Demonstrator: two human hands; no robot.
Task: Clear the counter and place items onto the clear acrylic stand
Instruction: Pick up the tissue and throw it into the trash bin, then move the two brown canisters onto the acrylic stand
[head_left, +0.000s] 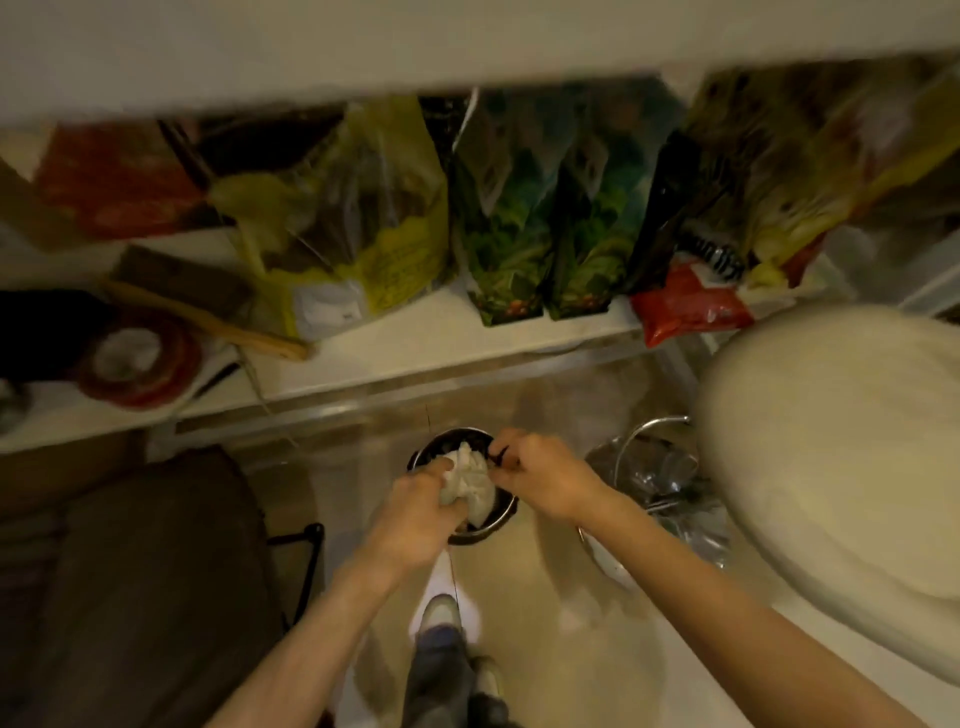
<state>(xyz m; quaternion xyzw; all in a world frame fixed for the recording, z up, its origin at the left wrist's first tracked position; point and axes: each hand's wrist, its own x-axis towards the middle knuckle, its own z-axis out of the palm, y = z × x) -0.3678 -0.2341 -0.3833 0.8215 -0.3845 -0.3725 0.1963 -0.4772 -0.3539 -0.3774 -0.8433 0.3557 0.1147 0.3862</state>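
Observation:
A small dark round pot (485, 526) sits at the centre, on or just over the clear acrylic stand (343, 431); I cannot tell whether it touches. A white crumpled wad (470, 475), paper or cloth, fills the pot. My left hand (423, 512) is closed around the wad's near-left side. The fingers of my right hand (545, 478) pinch something dark at the pot's far right rim. The view is blurred, so fine detail is lost.
A white counter (415, 343) behind the stand carries a yellow bag (353, 218), two green bags (540, 218), a red-and-black bag (691, 291), a red ring-shaped thing (137, 364) and a wooden stick (208, 319). A metal-rimmed bowl with clear plastic (660, 473) stands right. A big pale rounded shape (841, 483) looms right; a dark cushion (135, 571) lies left.

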